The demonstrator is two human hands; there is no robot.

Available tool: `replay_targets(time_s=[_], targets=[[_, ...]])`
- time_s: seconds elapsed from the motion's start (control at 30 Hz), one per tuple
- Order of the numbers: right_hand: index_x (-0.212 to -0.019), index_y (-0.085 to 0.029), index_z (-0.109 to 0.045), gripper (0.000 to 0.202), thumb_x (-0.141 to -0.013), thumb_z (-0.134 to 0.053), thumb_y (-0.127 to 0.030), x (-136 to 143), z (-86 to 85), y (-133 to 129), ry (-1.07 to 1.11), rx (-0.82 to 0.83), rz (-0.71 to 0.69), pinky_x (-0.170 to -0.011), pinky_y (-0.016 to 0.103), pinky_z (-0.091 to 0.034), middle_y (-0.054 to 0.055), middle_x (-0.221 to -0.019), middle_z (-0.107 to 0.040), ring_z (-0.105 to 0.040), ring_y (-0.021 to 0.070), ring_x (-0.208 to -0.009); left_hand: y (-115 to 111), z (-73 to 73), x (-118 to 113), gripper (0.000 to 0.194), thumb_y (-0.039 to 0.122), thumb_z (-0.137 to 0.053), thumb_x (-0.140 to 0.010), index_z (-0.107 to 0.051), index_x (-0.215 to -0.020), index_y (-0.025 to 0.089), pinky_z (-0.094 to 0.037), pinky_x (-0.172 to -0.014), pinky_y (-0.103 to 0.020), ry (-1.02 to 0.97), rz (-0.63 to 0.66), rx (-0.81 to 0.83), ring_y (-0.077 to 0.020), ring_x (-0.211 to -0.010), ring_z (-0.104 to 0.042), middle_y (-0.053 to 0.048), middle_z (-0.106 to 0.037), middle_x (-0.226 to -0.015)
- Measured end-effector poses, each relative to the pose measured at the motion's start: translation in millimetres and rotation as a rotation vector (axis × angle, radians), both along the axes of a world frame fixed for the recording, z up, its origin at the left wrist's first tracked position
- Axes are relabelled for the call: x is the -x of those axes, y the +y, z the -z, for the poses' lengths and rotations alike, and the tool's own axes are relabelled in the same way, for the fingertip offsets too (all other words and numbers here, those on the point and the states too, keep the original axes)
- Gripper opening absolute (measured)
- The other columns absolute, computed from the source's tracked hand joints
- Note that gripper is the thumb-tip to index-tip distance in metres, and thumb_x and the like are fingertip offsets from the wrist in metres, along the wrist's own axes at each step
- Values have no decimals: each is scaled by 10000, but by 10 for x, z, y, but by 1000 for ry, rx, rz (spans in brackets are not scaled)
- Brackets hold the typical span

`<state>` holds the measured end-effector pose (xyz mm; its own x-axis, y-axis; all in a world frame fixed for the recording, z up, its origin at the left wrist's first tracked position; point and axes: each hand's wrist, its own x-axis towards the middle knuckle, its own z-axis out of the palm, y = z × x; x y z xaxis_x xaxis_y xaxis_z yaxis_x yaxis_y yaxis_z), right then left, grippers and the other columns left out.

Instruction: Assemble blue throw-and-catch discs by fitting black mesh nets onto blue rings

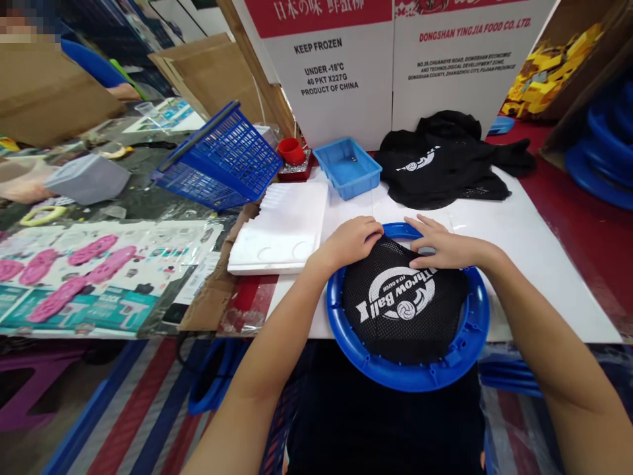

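At the blue ring's [408,377] far edge, left hand [352,241] pinches black mesh [403,303]; right hand [440,245] spreads open.

A hand could pass over the white board [539,270] to the right of the blue ring [410,379] and its mesh net [405,336], or through the narrow strip between the ring and the foam slab [281,227]. Farther back, 2 things stand in the way: the blue tray [349,185] and the black fabric pile [425,181]. Behind them an upright carton [341,99] forms a wall; the tilted basket [222,158] blocks the far left.
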<state>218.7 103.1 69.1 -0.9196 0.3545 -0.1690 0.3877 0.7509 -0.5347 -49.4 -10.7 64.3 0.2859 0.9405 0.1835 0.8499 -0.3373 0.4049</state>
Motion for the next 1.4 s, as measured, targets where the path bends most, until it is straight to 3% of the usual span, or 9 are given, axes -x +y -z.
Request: replay_targets(time_s=[0.17, 0.33, 0.43, 0.57, 0.77, 0.9, 1.03, 1.2, 1.4], targets=[[-881, -295, -832, 266, -817, -895, -546, -159, -73, 116, -75, 45, -46, -1360, 712, -150, -80, -1842, -159, 54, 466, -1700, -4, 8, -38, 277, 326, -473, -1085, -722, -1079, 204, -499, -1038, -439, 38, 25, 38, -285, -1122, -630, -119, -724, -1120], [-887, -268, -789, 181, -872, -845, -439, -109, -90, 111, -26, 36, -57, -1380, 635, -160, -33, -1839, -211, -4, 400, -1719, -11, -25, -8, 268, 329, -517, -1027, -735, -918, 217, -497, -890, -408, -61, -89, 173, -246, -914, -659, -75, -766, -962], [-907, -248, -767, 259, -902, -788, -507, -91, -93, 134, 15, 11, -17, -1377, 630, -178, 16, -1820, -290, -69, 401, -1717, -38, -87, 70, 222, 333, -598, -926, -722, -797, 200, -464, -732, -350, -174, -249, 387, -202, -759, -631, -50, -744, -829], [-919, -239, -780, 434, -850, -783, -668, -187, -82, 243, -29, 22, 56, -1367, 656, -177, 30, -1820, -289, -58, 459, -1705, -79, -163, 125, 200, 324, -645, -865, -702, -728, 190, -428, -660, -316, -247, -292, 555, -169, -670, -587, -26, -697, -707], [-933, -263, -776, 414, -836, -794, -665, -367, -82, 415, -15, 108, 42, -1371, 577, -212, 19, -1797, -348, -259, 438, -1663, -94, -96, -70, 189, 281, -621, -917, -723, -785, 192, -422, -683, -335, -49, -341, 206, -188, -720, -608, -43, -707, -764], [-969, -252, -766, 440, -859, -769, -678, -371, -95, 450, 44, 138, 36, -1340, 542, -281, 64, -1746, -439, -390, 413, -1607, -84, -1, -222, 262, 363, -565, -1054, -765, -1039, 194, -501, -854, -364, 32, -94, -76, -237, -963, -665, -100, -726, -1046], [-963, -255, -772, 421, -875, -768, -666, -382, -103, 477, 77, 167, 50, -1332, 545, -291, 65, -1698, -510, -422, 401, -1591, -77, 66, -233, 308, 474, -653, -1032, -773, -1071, 193, -520, -1008, -439, 73, 115, -51, -295, -1126, -640, -140, -650, -1228], [-865, -275, -797, 358, -815, -850, -626, -449, -109, 524, 37, 200, 28, -1356, 563, -254, 8, -1712, -493, -370, 414, -1618, -101, 50, -159, 336, 527, -728, -966, -726, -998, 193, -540, -1001, -471, 15, 52, 55, -291, -1081, -628, -129, -587, -1246], [-926, -271, -803, 340, -847, -814, -602, -489, -132, 549, 140, 211, 115, -1263, 552, -380, 59, -1526, -681, -570, 393, -1464, -79, -51, -9, 187, 377, -672, -969, -736, -1035, 214, -572, -945, -418, -218, -22, 228, -213, -959, -662, -84, -622, -1219]])
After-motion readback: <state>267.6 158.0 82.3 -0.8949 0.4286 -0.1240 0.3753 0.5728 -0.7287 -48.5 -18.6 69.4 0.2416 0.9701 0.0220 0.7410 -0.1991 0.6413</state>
